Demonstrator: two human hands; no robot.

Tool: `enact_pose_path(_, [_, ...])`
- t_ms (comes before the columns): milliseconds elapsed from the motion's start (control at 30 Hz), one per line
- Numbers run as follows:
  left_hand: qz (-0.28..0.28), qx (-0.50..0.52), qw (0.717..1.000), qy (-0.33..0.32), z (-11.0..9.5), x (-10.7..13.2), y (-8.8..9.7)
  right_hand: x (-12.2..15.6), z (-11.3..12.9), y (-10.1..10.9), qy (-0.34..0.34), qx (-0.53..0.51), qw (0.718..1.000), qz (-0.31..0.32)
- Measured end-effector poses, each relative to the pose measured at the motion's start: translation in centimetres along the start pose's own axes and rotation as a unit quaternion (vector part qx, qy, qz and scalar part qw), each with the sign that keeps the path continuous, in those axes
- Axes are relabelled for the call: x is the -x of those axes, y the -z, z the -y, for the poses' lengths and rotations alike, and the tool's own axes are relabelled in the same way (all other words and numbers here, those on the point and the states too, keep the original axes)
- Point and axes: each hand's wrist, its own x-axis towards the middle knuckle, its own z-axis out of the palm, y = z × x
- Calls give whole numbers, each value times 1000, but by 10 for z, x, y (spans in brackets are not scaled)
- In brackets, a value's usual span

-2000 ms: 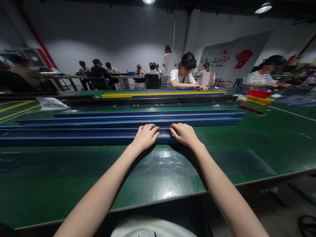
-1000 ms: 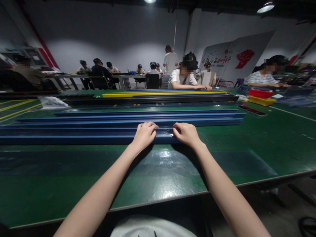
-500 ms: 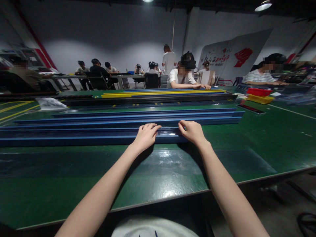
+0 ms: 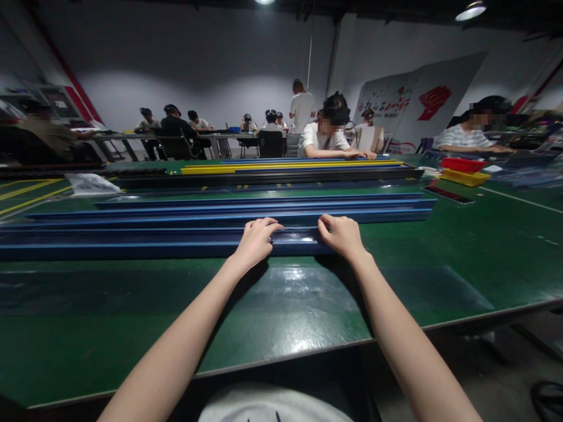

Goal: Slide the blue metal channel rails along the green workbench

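Observation:
A long blue channel rail (image 4: pixel 132 241) lies across the green table (image 4: pixel 281 316), nearest to me. My left hand (image 4: pixel 256 239) rests on top of it with fingers curled over the far lip. My right hand (image 4: pixel 342 235) grips the same rail a little to the right, fingers bent over its upper edge. A shiny clear film (image 4: pixel 294 236) shows on the rail between my hands. More blue rails (image 4: pixel 264 210) lie parallel just behind it.
Further back lie black and yellow rails (image 4: pixel 290 169). Red and yellow bins (image 4: pixel 465 172) stand at the right. A person in white leans on the far side of the table (image 4: pixel 328 138); several others sit at tables behind. The table's front edge runs near my body.
My right hand has slid to the right along the rail, widening the gap between my hands. My left hand stays in about the same place.

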Motion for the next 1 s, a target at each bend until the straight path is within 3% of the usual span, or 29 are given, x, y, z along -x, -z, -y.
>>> enact_pose_path(200, [-46,-20,999,9,-2,0,-5,1,9,1,46,-68,996,23])
enact_pose_path(367, [-28,-45,999,7,-7,0,-6,1,12,1,100,-108,988,46])
enact_pose_path(667, [7,-35,999,4,-6,0,-7,1,4,2,7,-5,1000,3])
enact_pose_path(1000, [-3,3,1000,3,6,-2,-4,-1,0,1,-53,12,998,-11])
